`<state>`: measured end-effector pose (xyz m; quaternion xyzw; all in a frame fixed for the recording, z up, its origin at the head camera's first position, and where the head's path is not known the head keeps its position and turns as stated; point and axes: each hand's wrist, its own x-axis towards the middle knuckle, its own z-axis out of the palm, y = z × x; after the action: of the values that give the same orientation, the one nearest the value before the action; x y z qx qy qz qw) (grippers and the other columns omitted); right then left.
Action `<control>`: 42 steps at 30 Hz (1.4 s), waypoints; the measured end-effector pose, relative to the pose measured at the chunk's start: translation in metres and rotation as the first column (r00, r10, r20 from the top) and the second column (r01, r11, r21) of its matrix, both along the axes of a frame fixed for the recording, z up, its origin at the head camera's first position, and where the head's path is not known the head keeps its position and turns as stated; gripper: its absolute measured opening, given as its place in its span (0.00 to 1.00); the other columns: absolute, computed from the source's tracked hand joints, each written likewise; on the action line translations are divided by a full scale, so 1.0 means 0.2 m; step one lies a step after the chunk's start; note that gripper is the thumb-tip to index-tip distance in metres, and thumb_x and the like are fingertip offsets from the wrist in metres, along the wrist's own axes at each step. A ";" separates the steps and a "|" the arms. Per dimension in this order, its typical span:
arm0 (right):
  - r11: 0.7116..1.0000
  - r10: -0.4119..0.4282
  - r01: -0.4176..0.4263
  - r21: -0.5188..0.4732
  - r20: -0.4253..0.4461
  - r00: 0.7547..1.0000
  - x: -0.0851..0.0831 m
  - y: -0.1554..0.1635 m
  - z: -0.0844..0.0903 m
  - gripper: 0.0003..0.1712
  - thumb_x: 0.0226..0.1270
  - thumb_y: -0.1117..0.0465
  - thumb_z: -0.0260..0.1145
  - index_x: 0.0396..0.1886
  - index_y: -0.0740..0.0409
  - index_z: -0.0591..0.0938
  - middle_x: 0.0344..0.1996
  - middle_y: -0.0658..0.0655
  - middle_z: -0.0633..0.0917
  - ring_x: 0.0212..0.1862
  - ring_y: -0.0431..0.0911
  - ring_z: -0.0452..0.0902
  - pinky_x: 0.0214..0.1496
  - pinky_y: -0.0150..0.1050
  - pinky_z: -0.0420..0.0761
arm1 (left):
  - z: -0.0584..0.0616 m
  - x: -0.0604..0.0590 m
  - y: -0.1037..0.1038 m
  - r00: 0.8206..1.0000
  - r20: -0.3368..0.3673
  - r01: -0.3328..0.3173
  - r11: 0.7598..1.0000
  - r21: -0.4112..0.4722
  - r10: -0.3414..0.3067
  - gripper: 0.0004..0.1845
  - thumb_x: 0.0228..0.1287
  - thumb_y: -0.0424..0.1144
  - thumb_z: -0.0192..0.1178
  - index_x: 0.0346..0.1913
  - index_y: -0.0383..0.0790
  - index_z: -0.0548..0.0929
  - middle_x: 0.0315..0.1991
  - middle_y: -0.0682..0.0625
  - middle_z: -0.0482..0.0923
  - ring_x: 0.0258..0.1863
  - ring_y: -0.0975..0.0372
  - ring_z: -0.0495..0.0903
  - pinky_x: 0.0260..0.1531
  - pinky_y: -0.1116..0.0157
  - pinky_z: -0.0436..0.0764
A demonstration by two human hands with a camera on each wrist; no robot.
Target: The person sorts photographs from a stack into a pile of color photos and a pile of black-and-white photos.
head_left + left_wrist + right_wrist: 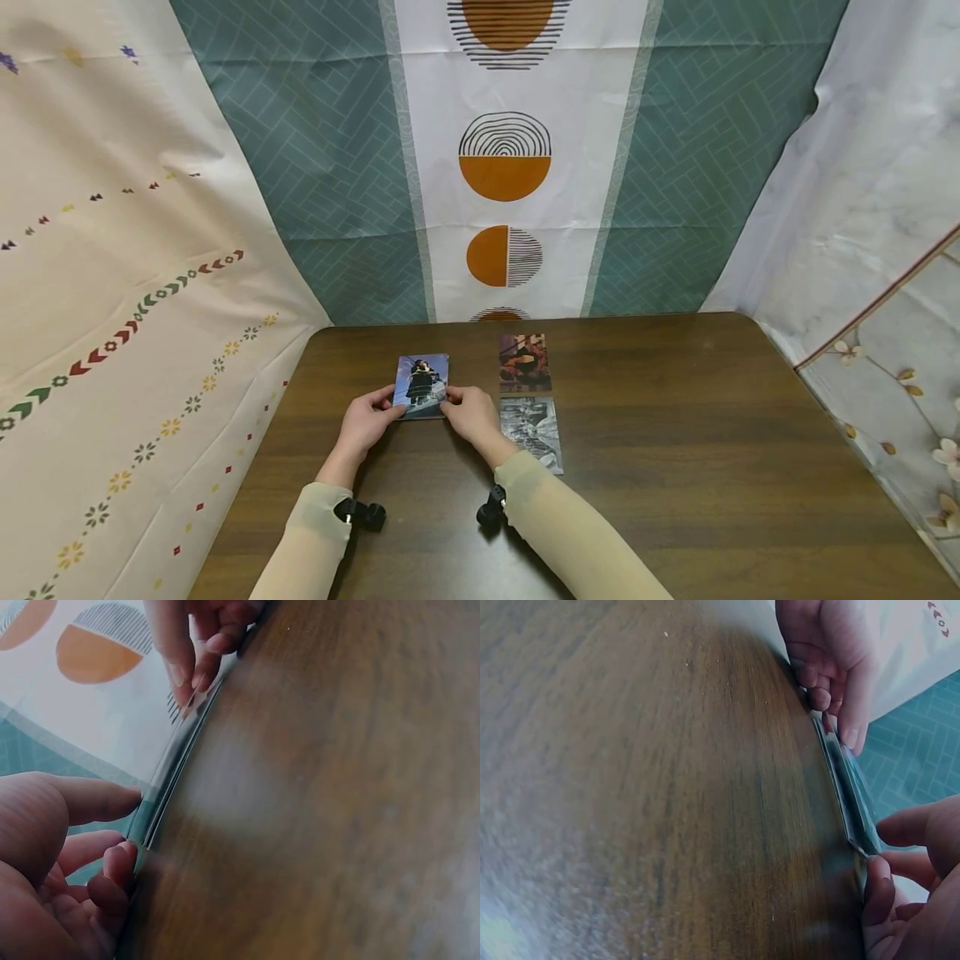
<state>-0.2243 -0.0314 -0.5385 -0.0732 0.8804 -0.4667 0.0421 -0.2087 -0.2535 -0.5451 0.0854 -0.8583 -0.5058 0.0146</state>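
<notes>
Holding a small stack of photo cards (422, 385) by its two near corners, we are working with both hands at the middle of the dark wooden table (675, 433). Our left hand (365, 422) is pinching the stack's left corner, thumb on top and fingers curled beneath; our right hand (471, 412) is pinching the right corner the same way. The wrist views are showing the stack edge-on, near end lifted just off the wood, several thin layers fanning slightly.

We are judging the main risk to be slippage: the grip is sitting only at the corners, so if either pinch loosens, the lower cards could slide out and scatter. Nudging the stack rightward could also disturb the two cards lying just beside our right hand.

Counting what we are seeing: one held stack, its exact number of cards too thin for us to tell; two single cards flat on the table, a reddish-brown one (524, 362) farther away and a black-and-white one (532, 432) nearer, its near corner partly under our right sleeve (570, 533); two hands.
</notes>
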 end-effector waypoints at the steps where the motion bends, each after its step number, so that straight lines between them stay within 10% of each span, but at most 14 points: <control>1: 1.000 -0.001 0.001 -0.009 0.003 1.000 0.00 0.00 0.00 0.23 0.74 0.57 0.70 0.66 0.53 0.87 0.52 0.53 0.91 0.58 0.53 0.85 0.58 0.53 0.82 | 0.00 0.00 0.00 1.000 0.002 0.000 1.000 0.003 0.000 0.28 0.69 0.36 0.72 0.70 0.31 0.81 0.40 0.46 0.77 0.35 0.58 0.71 0.31 0.66 0.68; 34: 0.996 -0.019 0.004 -0.092 -0.158 0.987 -0.05 0.19 0.07 0.20 0.73 0.62 0.71 0.62 0.58 0.89 0.42 0.54 0.92 0.42 0.49 0.88 0.43 0.44 0.82 | 0.06 -0.02 0.20 0.999 -0.045 0.021 0.994 0.111 -0.016 0.33 0.69 0.37 0.72 0.75 0.35 0.77 0.43 0.45 0.76 0.35 0.58 0.71 0.27 0.67 0.68; 42: 0.997 -0.036 0.025 -0.077 -0.146 0.989 -0.08 0.29 0.09 0.20 0.74 0.60 0.71 0.63 0.56 0.89 0.45 0.55 0.92 0.28 0.41 0.75 0.33 0.38 0.72 | 0.08 -0.03 0.31 0.997 -0.077 0.023 0.992 0.121 -0.014 0.32 0.69 0.36 0.72 0.74 0.35 0.78 0.40 0.46 0.76 0.29 0.60 0.68 0.24 0.68 0.66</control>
<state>-0.2403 0.0265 -0.5210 -0.0958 0.8639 -0.4934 -0.0330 -0.2155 -0.1915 -0.5294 0.0589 -0.8253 -0.5604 0.0372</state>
